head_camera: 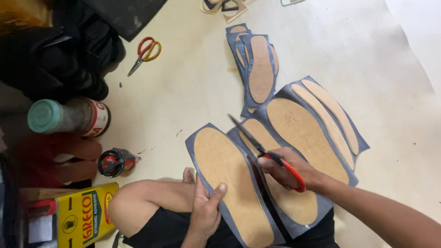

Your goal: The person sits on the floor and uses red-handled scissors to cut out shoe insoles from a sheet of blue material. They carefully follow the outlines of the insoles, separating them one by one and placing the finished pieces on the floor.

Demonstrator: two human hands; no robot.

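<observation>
At the near left corner lies a flat yellow tin point(87, 218) with a green panel and red lettering. Just beyond it a small dark can point(115, 162) with a red label lies on its side. Farther left rests a bottle point(69, 117), teal cap, its label white and red.

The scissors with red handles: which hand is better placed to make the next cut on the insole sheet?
The right hand, probably. It already grips the red-handled scissors, blades open beside the tan insole sheet. The left hand is occupied pinching that sheet's near edge, steadying it.
</observation>
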